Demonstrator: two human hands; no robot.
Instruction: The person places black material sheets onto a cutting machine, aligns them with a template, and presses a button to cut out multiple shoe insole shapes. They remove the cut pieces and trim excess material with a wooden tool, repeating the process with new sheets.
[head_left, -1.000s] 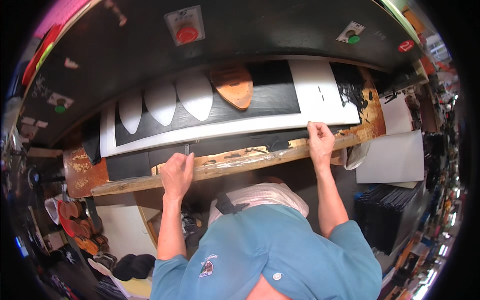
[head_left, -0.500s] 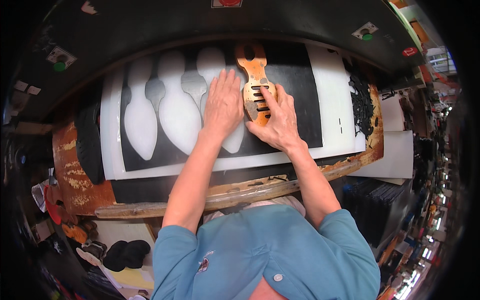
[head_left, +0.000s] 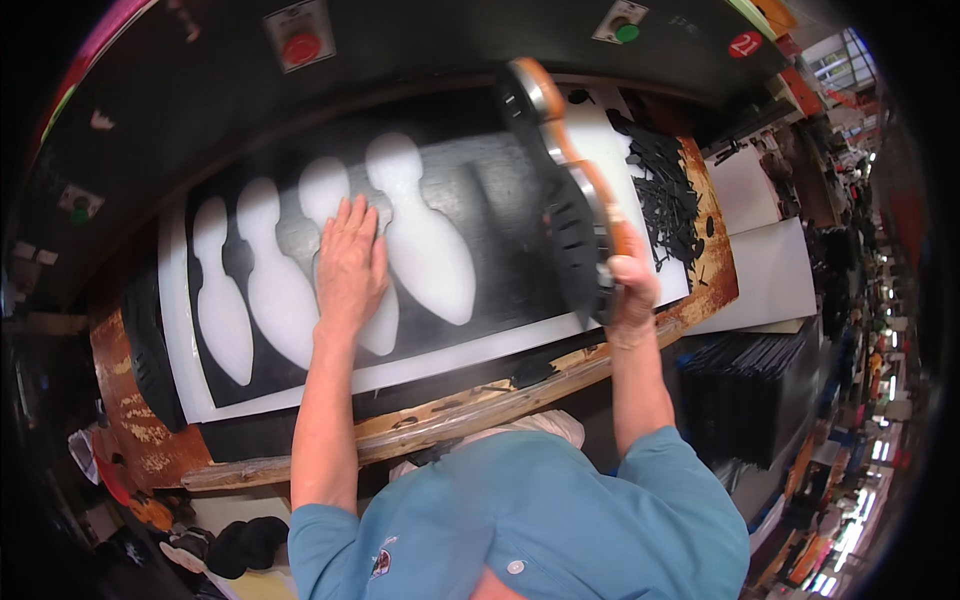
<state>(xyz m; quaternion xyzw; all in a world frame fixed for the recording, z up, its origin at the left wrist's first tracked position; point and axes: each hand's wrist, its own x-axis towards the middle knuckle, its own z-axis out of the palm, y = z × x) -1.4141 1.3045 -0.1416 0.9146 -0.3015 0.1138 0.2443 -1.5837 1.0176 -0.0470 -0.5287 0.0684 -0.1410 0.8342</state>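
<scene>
My left hand (head_left: 352,275) lies flat with fingers stretched over a black sheet (head_left: 495,260), partly covering one of several white sole-shaped cut-outs (head_left: 435,250) in it. In my right hand (head_left: 633,290), an orange sole-shaped cutting die (head_left: 592,178) is held up on edge over the right part of the sheet. Its slotted dark underside faces left, and motion blurs it; whether a cut piece sits inside I cannot tell. Under the black sheet is a white board (head_left: 480,357), its near edge showing.
Black scraps (head_left: 665,190) are heaped at the board's right end. A wooden rail (head_left: 470,420) runs along the near edge. A dark machine panel with a red button (head_left: 300,46) and green button (head_left: 627,33) stands behind. Stacked black sheets (head_left: 745,400) are at lower right.
My right hand has lifted the cutting die off the sheet, tipped it on edge and moved it right, uncovering another white cut-out. The left hand stays on the sheet; the view has shifted and turned.
</scene>
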